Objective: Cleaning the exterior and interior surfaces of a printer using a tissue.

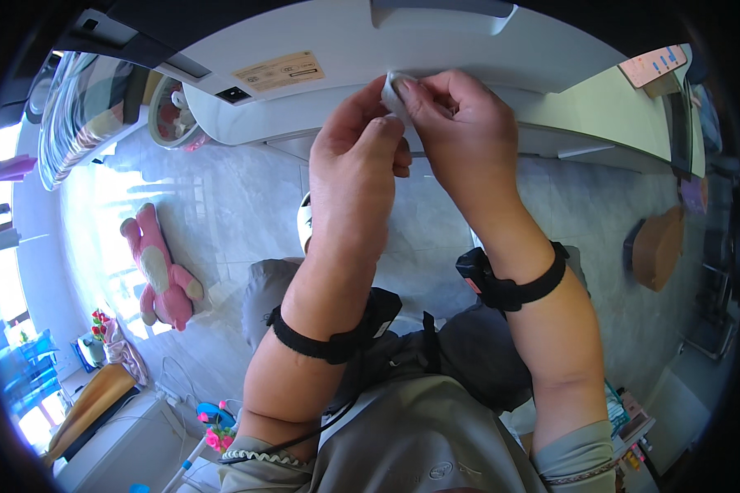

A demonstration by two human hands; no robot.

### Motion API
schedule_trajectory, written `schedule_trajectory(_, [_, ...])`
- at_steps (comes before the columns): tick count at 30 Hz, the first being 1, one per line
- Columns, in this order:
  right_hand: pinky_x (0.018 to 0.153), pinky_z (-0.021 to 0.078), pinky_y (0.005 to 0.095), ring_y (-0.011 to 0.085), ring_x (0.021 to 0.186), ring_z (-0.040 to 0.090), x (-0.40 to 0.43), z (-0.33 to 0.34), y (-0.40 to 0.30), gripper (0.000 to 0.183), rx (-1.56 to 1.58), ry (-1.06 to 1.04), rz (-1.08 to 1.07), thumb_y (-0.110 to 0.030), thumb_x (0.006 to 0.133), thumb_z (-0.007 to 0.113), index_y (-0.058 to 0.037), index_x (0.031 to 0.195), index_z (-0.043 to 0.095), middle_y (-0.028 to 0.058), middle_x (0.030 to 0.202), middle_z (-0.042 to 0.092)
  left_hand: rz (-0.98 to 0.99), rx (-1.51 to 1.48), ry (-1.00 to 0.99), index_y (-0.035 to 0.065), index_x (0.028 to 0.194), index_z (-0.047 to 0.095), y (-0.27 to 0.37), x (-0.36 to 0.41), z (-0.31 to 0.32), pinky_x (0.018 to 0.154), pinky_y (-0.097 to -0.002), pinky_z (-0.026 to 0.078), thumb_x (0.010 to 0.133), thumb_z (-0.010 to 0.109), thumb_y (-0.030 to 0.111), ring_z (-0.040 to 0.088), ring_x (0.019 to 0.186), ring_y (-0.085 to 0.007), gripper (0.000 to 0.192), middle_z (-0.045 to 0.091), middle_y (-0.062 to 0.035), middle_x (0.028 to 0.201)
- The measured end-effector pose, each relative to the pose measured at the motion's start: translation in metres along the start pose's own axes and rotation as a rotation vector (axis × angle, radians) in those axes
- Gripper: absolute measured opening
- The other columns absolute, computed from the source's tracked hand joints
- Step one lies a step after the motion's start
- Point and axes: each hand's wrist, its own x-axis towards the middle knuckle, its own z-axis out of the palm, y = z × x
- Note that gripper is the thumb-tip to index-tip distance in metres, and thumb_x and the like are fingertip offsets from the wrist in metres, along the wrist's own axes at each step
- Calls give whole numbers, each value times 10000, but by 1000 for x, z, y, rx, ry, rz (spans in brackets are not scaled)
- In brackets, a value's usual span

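A small piece of white cloth or wipe [395,98] is pinched between the fingertips of both hands. My left hand [359,143] grips its left side, with the thumb bent and the palm turned inward. On the other side, my right hand [465,111] presses it between thumb and index finger. Part of the cloth is hidden behind the fingers. Just beyond the hands stands a light-grey appliance housing [339,37] with a yellow label [279,71] bearing writing and a dark power inlet [233,93]. It rests on a white tabletop [246,120].
A round bin [154,126] stands left of the table. Farther left, a pink plush toy [160,265] lies on the grey tiled floor [246,203]. A brown stool-like object [657,249] is at the right. At lower left are a white cabinet [126,440] and pink flowers [219,439].
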Motion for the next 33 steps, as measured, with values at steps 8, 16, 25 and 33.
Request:
schedule_trajectory(8, [540,507,421,335,602,650,11,1,-4,264,-297,274,-612,-261,906,776,-89,774,626,114,687,647,71,49,-42,-33,1347,596,-1,-7,5,698,-256,467,959,541,48,578,763,-106,400,678,-61,1012])
schedule_trajectory(16, [544,497,445,371,609,641,5,7,13,289,-428,86,-438,-282,947,721,-85,768,607,136,693,643,-72,73,-81,-50,1416,527,-13,-8,-1,734,-243,478,909,559,69,553,795,-89,522,660,-63,1039])
schedule_trajectory(25, [540,504,402,335,590,640,8,1,-1,206,-400,249,-605,-252,922,769,-102,821,671,113,693,657,1,69,-165,-46,1428,541,2,-16,-4,734,-250,468,918,519,26,584,814,-89,515,671,-76,1158])
schedule_trajectory(33, [546,517,395,302,601,652,5,7,-3,237,-530,220,-675,-242,937,751,-101,785,637,77,704,654,16,62,-155,-52,1414,509,5,-25,-4,646,-230,473,900,548,19,546,705,-71,520,641,-53,930])
